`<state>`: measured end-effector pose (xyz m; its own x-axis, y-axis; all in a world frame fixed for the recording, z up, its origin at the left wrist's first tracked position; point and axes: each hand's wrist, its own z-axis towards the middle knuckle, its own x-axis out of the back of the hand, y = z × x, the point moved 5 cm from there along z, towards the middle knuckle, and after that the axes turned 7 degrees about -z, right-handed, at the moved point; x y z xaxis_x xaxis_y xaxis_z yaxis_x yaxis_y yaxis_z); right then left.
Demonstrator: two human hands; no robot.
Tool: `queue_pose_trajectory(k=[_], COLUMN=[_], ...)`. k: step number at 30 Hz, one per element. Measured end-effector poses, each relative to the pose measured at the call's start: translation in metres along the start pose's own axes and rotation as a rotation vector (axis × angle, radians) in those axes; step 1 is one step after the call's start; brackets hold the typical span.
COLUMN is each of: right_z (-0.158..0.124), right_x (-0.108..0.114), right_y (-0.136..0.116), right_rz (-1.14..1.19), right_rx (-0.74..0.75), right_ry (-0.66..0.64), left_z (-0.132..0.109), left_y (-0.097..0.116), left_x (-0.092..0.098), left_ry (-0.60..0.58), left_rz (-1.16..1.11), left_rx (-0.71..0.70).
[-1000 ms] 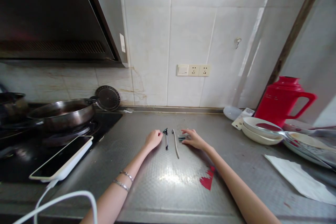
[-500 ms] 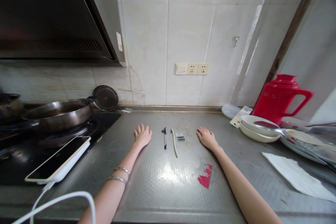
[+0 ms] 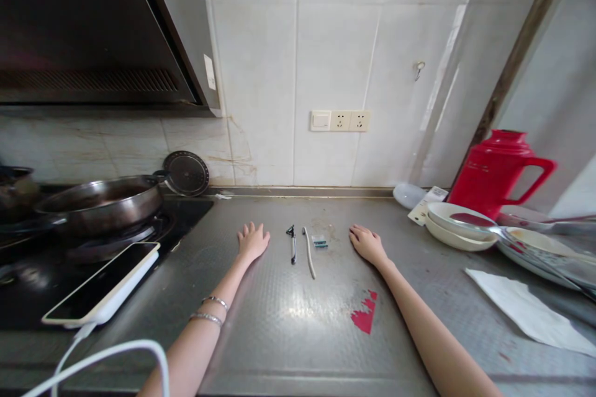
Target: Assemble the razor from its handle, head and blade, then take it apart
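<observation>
My left hand lies palm down on the metal counter, fingers spread and holding nothing. My right hand rests flat on the same counter farther right, also with nothing in it. Between the hands lie three small items in a row. Nearest my left hand is a razor with a dark head at its far end. Beside it is a slim white toothbrush, its head pointing to the wall. A small clear packet with blue-green pieces sits right of the toothbrush, closest to my right hand.
On the left, a steel pan sits on the black stove, and a phone with a white cable lies at its edge. A red thermos jug, stacked bowls and a white paper sheet are at right. A red patch marks the counter.
</observation>
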<state>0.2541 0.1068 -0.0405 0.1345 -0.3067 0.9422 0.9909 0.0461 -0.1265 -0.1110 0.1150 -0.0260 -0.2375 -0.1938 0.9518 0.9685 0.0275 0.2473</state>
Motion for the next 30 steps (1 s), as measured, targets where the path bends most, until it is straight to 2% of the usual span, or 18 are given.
queue_pose_trajectory(k=[5, 8, 13, 16, 20, 24, 30], right_z=[0.000, -0.001, -0.001, -0.003, -0.008, -0.013, -0.013], right_x=[0.001, 0.000, 0.007, 0.018, 0.023, 0.018, 0.010], right_y=[-0.001, 0.000, -0.004, -0.023, -0.056, -0.075, -0.075], right_rz=[0.003, 0.013, 0.075, 0.256, 0.472, 0.504, 0.440], right_rx=[0.000, 0.000, 0.010, 0.160, 0.321, 0.382, 0.362], right_ry=[0.008, 0.003, 0.039, 0.075, -0.016, -0.075, -0.100], left_z=[-0.001, -0.004, -0.013, -0.020, -0.027, -0.027, -0.024], left_y=[-0.001, 0.002, 0.027, 0.048, 0.063, 0.061, 0.057], left_x=[0.002, 0.010, 0.030, 0.031, 0.026, 0.023, 0.021], left_ry=[0.005, 0.057, 0.192, 0.170, 0.115, 0.099, 0.107], left_rz=[-0.020, -0.050, -0.118, -0.160, -0.188, -0.191, -0.206], left_rx=[0.010, 0.014, -0.076, -0.149, -0.191, -0.167, -0.172])
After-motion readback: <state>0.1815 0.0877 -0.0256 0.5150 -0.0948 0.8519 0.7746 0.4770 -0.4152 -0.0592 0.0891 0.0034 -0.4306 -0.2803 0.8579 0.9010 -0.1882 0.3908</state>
